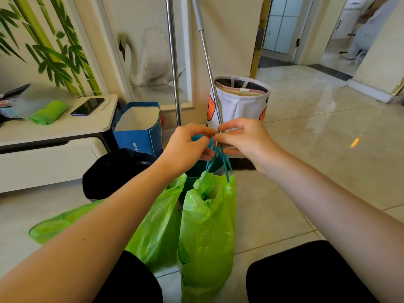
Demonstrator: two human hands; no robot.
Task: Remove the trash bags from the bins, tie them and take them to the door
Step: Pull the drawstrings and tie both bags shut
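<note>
A green trash bag (207, 232) hangs between my knees from its teal drawstrings (218, 156). My left hand (188, 147) and my right hand (242, 138) meet above it, and each pinches the drawstrings with thumb and fingers. The strings run taut down to the bag's gathered mouth. A second green trash bag (157, 226) lies on the floor to the left, partly under my left forearm. Behind it stands a black bin (109, 171). A teal bin (196, 171) is mostly hidden behind my hands and the bags.
A blue paper bag (140, 132) and a white fabric basket (240, 101) stand by the wall, with two metal poles (173, 62) leaning there. A low cabinet (56, 136) at the left carries a phone (87, 106) and a roll of green bags (48, 112). An open doorway (282, 29) lies at the back right.
</note>
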